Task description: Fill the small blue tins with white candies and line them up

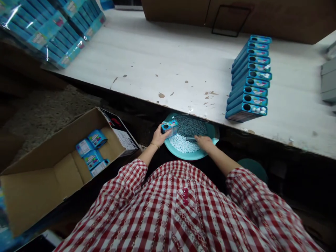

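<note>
A turquoise basin (178, 155) of small white pellets (182, 143) rests at my lap, partly under the table edge. My left hand (159, 135) grips a small blue tin (170, 128) over the basin's left side, its round dark opening facing up. Inside the basin, my right hand (204, 141) is closed on the handle of a scoop (191, 139) that lies among the pellets; its far part is hard to make out. On the table to the right stands a row of similar blue tins (246, 80), openings up, a few with white pellets on top.
An open cardboard box (63, 168) with several blue tins (91, 150) sits at my left. Plastic-wrapped blue packs (47, 31) are stacked on the white table's (168, 66) left end. A large brown carton (236, 17) stands along the back. A green round object (253, 168) is under the table.
</note>
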